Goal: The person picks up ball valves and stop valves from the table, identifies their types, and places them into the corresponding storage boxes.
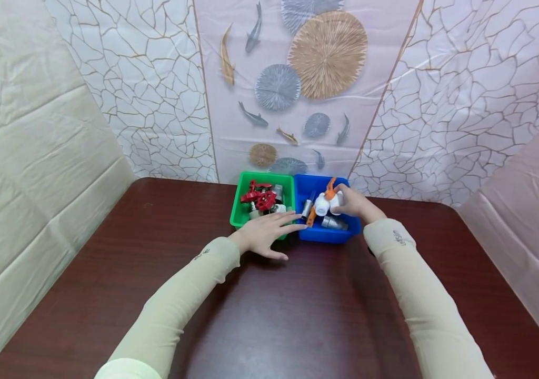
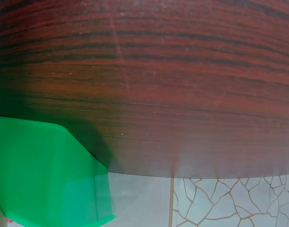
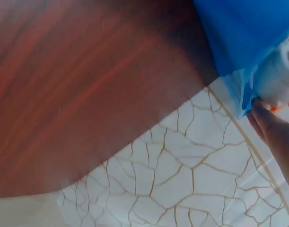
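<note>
In the head view, my right hand [image 1: 353, 203] reaches over the right side of the blue bin [image 1: 328, 235] and grips a white plastic valve [image 1: 321, 205] with an orange handle [image 1: 330, 188]. The right wrist view shows part of that white valve [image 3: 275, 78] beside my fingers at the bin's rim. My left hand [image 1: 267, 234] is spread with straight fingers across the front of the green bin [image 1: 234, 213], fingertips reaching the blue bin's near left edge. Red-handled valves [image 1: 266, 200] lie in the green bin, partly hidden by that hand.
Inside the blue bin are metal fittings [image 1: 333, 223] and another orange handle [image 1: 311, 217]. Both bins stand side by side at the back of the dark wooden table [image 1: 269, 316], close to the patterned backdrop [image 1: 279, 131].
</note>
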